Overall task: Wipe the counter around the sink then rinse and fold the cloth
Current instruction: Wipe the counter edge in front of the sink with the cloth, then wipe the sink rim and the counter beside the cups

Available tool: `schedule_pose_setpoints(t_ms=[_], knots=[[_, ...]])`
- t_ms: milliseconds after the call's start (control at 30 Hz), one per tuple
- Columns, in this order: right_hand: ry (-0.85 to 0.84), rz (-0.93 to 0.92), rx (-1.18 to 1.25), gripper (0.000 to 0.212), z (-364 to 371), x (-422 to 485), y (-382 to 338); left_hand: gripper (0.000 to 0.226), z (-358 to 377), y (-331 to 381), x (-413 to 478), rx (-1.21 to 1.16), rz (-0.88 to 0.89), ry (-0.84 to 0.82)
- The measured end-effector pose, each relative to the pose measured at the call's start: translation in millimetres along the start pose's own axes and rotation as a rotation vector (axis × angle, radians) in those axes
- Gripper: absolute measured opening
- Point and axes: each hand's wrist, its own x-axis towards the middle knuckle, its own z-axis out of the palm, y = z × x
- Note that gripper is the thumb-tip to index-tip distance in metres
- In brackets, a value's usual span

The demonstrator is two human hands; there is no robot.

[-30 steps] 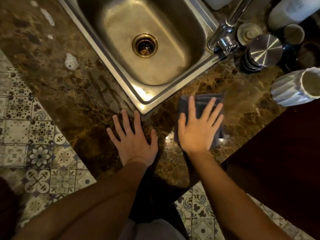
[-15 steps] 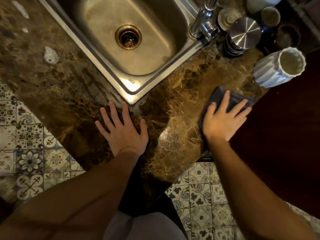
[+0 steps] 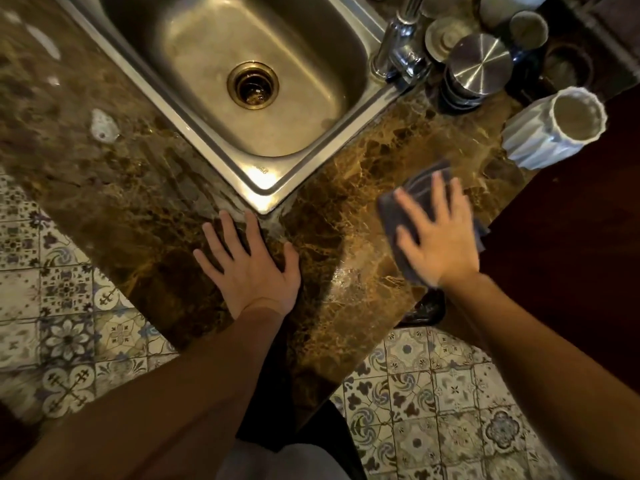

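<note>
A dark grey cloth lies flat on the brown marble counter to the right of the steel sink. My right hand presses down on the cloth with fingers spread, near the counter's right edge. My left hand rests flat on the counter with fingers apart, just below the sink's near corner, holding nothing. The sink basin is bare, with a brass drain in its middle.
A chrome faucet stands at the sink's right corner. Behind it sit a round steel lid and other jars. A white ribbed vase stands just beyond the cloth. White foam patches lie on the counter at left. Patterned floor tiles lie below.
My right hand slid the cloth from near the sink's corner out to the counter's right edge, then a little back toward the sink. My left hand stayed put.
</note>
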Motion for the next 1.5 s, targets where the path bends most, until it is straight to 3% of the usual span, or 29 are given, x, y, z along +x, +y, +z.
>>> schedule_pose_setpoints(t_ms=[100, 167, 367, 500, 600, 733, 833, 933, 1067, 1367, 1500], knots=[[0.015, 0.468, 0.054, 0.064, 0.7, 39.2, -29.8, 0.08, 1.2, 0.5, -0.2, 0.018, 0.006, 0.001], [0.016, 0.618, 0.092, 0.065, 2.0, 60.1, -66.8, 0.08, 0.8, 1.0, 0.1, 0.016, 0.0, -0.005], [0.022, 0.283, 0.051, 0.066, 10.8, 54.7, -152.4, 0.08, 1.8, -0.4, -0.8, 0.003, 0.035, 0.003], [0.024, 0.256, 0.036, 0.066, 14.9, 32.8, -158.3, 0.08, -2.4, -3.6, 0.0, -0.043, 0.066, -0.023], [0.004, 0.351, 0.033, 0.068, 16.5, 17.9, -179.8, 0.079, -12.2, -7.8, -0.7, -0.143, 0.13, -0.053], [-0.042, 0.454, 0.058, 0.069, 20.8, -4.1, -230.9, 0.071, -30.3, -60.3, 9.8, -0.154, 0.472, -0.167], [-0.048, 0.489, 0.081, 0.07, 25.4, -12.0, -288.0, 0.06, -47.1, -137.2, 53.2, -0.116, 0.722, -0.121], [-0.073, 0.46, 0.101, 0.07, 27.5, -5.7, -361.5, 0.067, -65.9, -204.0, 111.2, -0.01, 0.619, -0.054], [-0.133, 0.28, 0.13, 0.068, 25.5, 21.6, -434.6, 0.081, -95.5, -260.4, 187.9, 0.092, 0.579, -0.024], [-0.143, 0.029, 0.059, 0.066, 15.3, 94.2, -438.5, 0.108, -112.4, -278.2, 298.9, 0.091, 0.466, -0.039], [-0.148, -0.106, 0.037, 0.066, 6.3, 152.4, -443.6, 0.089, -100.1, -259.2, 305.0, -0.003, 0.317, -0.014]])
